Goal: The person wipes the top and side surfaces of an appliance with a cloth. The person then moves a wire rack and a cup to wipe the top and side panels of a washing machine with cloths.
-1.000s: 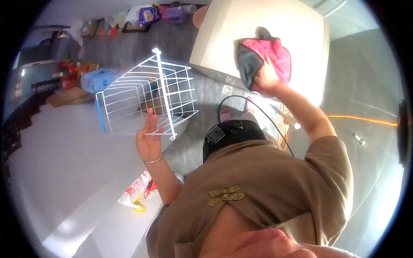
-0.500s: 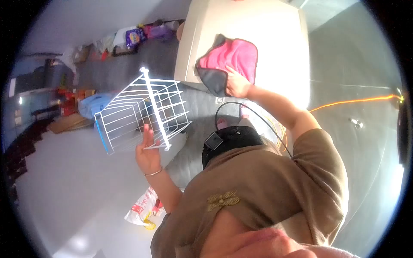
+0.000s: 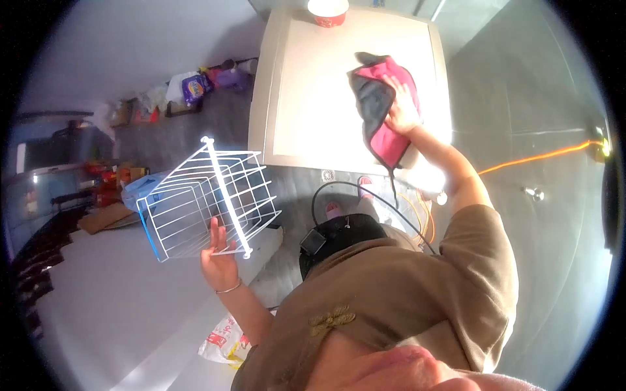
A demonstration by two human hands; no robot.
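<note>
My left hand [image 3: 220, 257] holds a white wire basket [image 3: 225, 189] by its near lower edge, with the fingers reaching up between the wires. The basket is tilted on its side and held in the air, left of my body. My right hand [image 3: 402, 111] lies with its fingers stretched out on a pink and dark grey cloth [image 3: 394, 143]. Under it, the cloth is partly folded over on the cream-coloured flat top [image 3: 313, 98], and one corner hangs past the near edge.
A red and white bowl [image 3: 328, 14] stands at the far edge of the top. Bags and bottles, including a purple packet [image 3: 195, 88], line the wall at left. An orange cord [image 3: 535, 161] crosses at right. A printed plastic bag [image 3: 225, 340] lies on the floor.
My right hand has moved right with the cloth, which has turned and folded. The basket appears slightly lower and farther left. The bowl has come into fuller view.
</note>
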